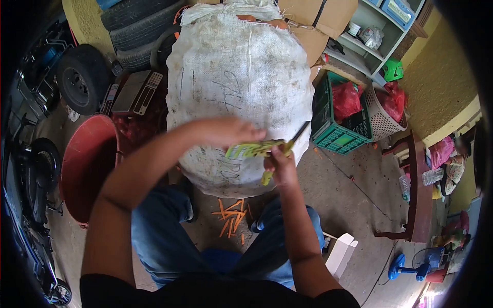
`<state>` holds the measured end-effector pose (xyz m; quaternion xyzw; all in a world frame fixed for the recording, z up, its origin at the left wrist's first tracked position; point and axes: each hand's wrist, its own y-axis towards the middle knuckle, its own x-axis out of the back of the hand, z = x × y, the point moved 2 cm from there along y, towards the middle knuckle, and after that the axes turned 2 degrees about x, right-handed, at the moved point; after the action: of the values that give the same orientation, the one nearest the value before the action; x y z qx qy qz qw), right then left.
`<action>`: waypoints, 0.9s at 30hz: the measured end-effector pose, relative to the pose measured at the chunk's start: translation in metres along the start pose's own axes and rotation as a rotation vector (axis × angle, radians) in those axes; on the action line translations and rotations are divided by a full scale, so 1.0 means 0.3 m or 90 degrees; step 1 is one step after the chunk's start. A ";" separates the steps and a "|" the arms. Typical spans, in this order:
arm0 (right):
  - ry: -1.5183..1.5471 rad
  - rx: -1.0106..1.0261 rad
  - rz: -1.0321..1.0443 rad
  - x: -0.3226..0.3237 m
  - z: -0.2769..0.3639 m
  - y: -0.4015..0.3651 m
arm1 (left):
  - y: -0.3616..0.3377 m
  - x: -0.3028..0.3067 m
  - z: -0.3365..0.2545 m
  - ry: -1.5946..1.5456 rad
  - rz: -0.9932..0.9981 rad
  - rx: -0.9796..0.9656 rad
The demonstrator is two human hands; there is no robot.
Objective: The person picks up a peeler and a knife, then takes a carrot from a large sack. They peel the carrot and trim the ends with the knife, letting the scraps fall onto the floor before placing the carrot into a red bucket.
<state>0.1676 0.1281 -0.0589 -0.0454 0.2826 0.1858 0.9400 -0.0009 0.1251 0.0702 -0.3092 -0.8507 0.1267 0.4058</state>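
A large stained white woven sack [241, 77] stands in front of me, with dark handwriting on its side. Over its lower part my right hand [280, 164] is closed around a yellow-green handled tool [266, 177], and a dark blade [300, 132] points up and right beside it. A green and yellow patterned item [251, 149] stretches leftward from that hand. My left hand [239, 131] is just above this item, blurred by motion, and its fingers cannot be made out. Thin orange carrot pieces [232, 215] lie on the floor between my feet.
A red tub [87, 169] stands at the left, below a wheel [82, 79] and stacked tires [138, 31]. To the right are a green crate [341, 137], a basket [384, 115] and a wooden bench [420, 190]. An open white box [341, 255] lies near my right leg.
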 end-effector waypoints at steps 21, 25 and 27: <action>0.165 0.107 -0.088 0.175 0.145 0.131 | 0.636 0.951 0.169 0.455 -0.453 0.001; 0.170 0.112 -0.053 0.186 0.148 0.122 | 0.635 0.963 0.180 0.423 -0.461 -0.005; 0.195 0.101 -0.013 0.173 0.163 0.115 | 0.508 0.918 0.093 0.383 -0.505 0.037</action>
<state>0.2199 0.1862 -0.0459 -0.0022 0.4360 0.1440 0.8883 -0.0900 0.4176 0.1498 0.0269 -0.7442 -0.1086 0.6585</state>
